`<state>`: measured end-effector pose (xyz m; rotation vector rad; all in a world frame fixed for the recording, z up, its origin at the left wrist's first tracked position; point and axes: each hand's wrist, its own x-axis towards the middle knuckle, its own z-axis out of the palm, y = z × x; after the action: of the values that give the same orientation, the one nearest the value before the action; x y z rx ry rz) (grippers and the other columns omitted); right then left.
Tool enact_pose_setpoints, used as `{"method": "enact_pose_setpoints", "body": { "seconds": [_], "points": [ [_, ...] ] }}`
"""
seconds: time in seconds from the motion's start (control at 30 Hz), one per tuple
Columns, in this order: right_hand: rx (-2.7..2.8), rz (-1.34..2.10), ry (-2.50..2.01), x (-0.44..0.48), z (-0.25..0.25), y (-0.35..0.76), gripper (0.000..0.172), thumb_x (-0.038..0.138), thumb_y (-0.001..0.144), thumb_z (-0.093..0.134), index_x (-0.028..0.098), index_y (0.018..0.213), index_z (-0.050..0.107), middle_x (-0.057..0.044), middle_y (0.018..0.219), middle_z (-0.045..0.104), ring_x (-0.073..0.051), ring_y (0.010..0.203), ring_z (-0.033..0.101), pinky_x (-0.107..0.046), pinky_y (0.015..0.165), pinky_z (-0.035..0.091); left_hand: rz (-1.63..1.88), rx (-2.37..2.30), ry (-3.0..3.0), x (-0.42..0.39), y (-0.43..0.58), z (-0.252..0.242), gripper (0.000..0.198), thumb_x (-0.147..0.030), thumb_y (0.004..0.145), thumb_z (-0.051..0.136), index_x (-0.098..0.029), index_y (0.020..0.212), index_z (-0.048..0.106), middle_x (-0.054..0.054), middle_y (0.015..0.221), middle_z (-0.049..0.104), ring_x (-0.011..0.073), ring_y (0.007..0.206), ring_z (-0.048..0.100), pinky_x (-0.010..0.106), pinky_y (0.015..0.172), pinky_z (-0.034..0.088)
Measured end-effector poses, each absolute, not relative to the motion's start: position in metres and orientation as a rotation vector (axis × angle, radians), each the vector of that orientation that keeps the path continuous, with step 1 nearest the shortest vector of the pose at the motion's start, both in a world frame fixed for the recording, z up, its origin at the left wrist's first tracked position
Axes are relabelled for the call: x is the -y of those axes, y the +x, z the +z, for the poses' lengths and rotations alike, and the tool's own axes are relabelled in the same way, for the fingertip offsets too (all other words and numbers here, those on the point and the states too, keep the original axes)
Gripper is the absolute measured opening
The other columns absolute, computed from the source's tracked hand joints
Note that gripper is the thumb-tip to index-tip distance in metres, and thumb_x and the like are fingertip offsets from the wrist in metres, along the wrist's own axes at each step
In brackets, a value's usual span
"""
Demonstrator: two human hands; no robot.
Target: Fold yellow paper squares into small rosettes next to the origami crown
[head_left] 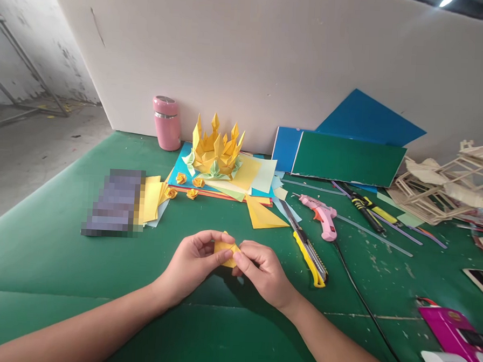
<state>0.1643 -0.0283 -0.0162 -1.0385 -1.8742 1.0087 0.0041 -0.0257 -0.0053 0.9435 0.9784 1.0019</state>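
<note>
Between my two hands is a small folded piece of yellow paper (227,260), held just above the green table. My left hand (199,260) pinches its left side between thumb and fingers. The thumb and fingertips of my right hand (263,271) press on its right edge. Fingers hide part of the folds. Beyond the hands stands a yellow folded-paper crown (216,155) with light green paper leaves (215,170) at its base. Several small yellow paper roses (192,193) lie in front of it. A folded yellow sheet (264,212) rests nearer my right hand.
A yellow utility knife (308,257) with its blade out and a pink glue gun (323,215) with a trailing cord (360,298) lie to the right. A pink flask (167,124) stands at the back. Stick models (439,186) and boards (348,158) sit at the back right.
</note>
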Motion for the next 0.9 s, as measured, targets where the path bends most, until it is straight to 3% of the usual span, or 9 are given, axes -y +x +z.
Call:
{"method": "enact_pose_setpoints", "body": {
  "seconds": [0.27, 0.53, 0.73, 0.9],
  "points": [
    [1.897, 0.972, -1.037, 0.0285, -0.017, 0.1644, 0.045, 0.033, 0.091, 0.04, 0.02, 0.048, 0.046, 0.001, 0.048, 0.05, -0.014, 0.054, 0.047, -0.027, 0.058, 0.039, 0.983, -1.012, 0.934, 0.0264, 0.0031, -0.0026, 0.031, -0.037, 0.057, 0.082, -0.015, 0.076, 0.07, 0.001, 0.069, 0.071, 0.0148, 0.063, 0.066, 0.026, 0.066, 0.055],
    [1.83, 1.013, -1.126, 0.0269, -0.0197, 0.1646, 0.039, 0.041, 0.085, 0.049, 0.02, 0.054, 0.042, 0.004, 0.055, 0.039, -0.012, 0.054, 0.039, -0.024, 0.051, 0.035, 1.007, -1.099, 0.98, 0.0256, 0.0021, -0.0049, 0.028, -0.04, 0.06, 0.079, -0.018, 0.076, 0.074, 0.004, 0.08, 0.075, 0.0198, 0.075, 0.068, 0.029, 0.072, 0.055],
    [1.803, 1.072, -1.16, 0.0263, -0.0218, 0.1649, 0.035, 0.038, 0.083, 0.053, 0.019, 0.054, 0.047, 0.001, 0.055, 0.047, -0.013, 0.054, 0.045, -0.025, 0.051, 0.037, 1.024, -1.136, 1.078, 0.0245, 0.0013, -0.0074, 0.015, -0.033, 0.062, 0.077, -0.021, 0.072, 0.077, 0.004, 0.082, 0.077, 0.022, 0.081, 0.068, 0.03, 0.076, 0.055],
    [1.823, 1.05, -1.221, 0.0289, -0.0175, 0.1637, 0.034, 0.035, 0.08, 0.051, 0.02, 0.051, 0.042, 0.001, 0.053, 0.045, -0.013, 0.052, 0.043, -0.027, 0.05, 0.035, 1.039, -1.119, 1.144, 0.0284, -0.0006, -0.0067, 0.008, -0.027, 0.066, 0.072, -0.026, 0.07, 0.078, -0.002, 0.076, 0.076, 0.0192, 0.077, 0.068, 0.025, 0.07, 0.055]
  ]
}}
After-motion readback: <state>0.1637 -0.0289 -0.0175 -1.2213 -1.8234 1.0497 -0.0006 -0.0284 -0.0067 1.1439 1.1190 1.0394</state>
